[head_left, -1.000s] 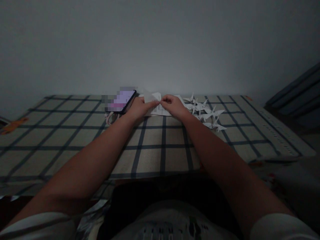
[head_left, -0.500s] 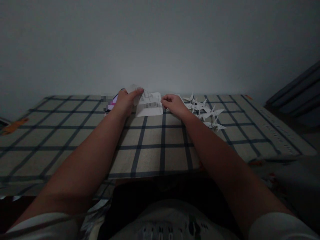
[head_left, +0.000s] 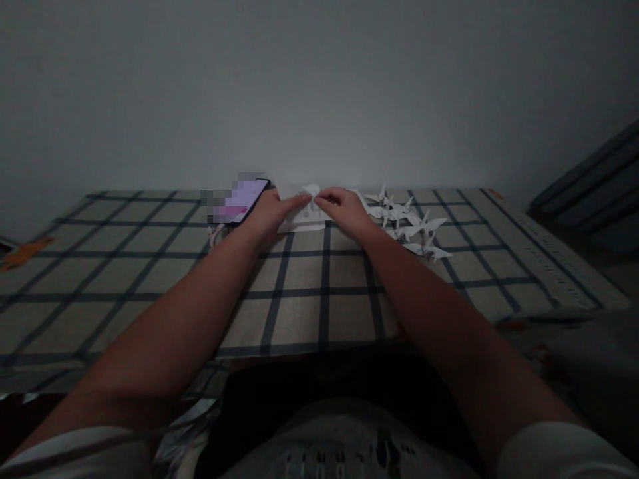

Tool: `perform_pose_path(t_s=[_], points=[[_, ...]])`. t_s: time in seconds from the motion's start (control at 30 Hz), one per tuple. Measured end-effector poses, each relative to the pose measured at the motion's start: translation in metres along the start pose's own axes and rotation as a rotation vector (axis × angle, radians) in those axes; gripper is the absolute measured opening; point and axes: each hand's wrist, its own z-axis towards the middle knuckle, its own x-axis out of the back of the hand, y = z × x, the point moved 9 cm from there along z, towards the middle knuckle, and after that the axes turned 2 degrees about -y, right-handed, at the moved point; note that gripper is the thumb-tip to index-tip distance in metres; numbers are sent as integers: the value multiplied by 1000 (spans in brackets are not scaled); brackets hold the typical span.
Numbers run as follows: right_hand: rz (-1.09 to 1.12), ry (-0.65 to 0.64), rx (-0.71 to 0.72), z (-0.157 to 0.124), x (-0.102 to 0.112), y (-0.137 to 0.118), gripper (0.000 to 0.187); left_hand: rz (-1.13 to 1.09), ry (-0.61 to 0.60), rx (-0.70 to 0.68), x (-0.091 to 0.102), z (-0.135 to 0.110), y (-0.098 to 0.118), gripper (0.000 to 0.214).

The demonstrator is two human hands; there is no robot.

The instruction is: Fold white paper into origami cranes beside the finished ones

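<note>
Both my hands meet at the far middle of a checked tablecloth (head_left: 299, 293). My left hand (head_left: 272, 211) and my right hand (head_left: 347, 207) pinch a small white piece of paper (head_left: 310, 192) between their fingertips, above a printed white sheet (head_left: 304, 219) lying flat on the cloth. Several folded white paper cranes (head_left: 412, 223) lie just to the right of my right hand.
A lit phone (head_left: 239, 199) lies left of my left hand, with a pale cable (head_left: 217, 234) beside it. A plain wall stands right behind the table. A dark slatted object (head_left: 594, 193) is at the far right.
My left hand reached out to the left over the phone half a second ago; now it is back at the middle, and both hands pinch the small paper together again.
</note>
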Motion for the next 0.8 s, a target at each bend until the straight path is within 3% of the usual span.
perform_pose_path(t_s=[0.1, 0.2, 0.3, 0.37, 0.47, 0.8], points=[[-83, 95, 0, 0, 11, 0, 15, 156, 96, -120, 10, -2, 18, 54], [-218, 119, 51, 0, 13, -6, 9, 432, 262, -380, 24, -14, 57, 65], [-334, 68, 135, -2, 7, -16, 6, 692, 105, -552, 5, -22, 74, 44], [-381, 39, 173, -3, 3, -20, 7, 820, -22, -589, -10, -23, 72, 27], [-421, 17, 219, -5, -1, -26, 9, 898, -105, -590, -19, -21, 64, 16], [-499, 9, 259, -6, -3, -30, 11, 918, -69, -598, -14, -17, 63, 12]])
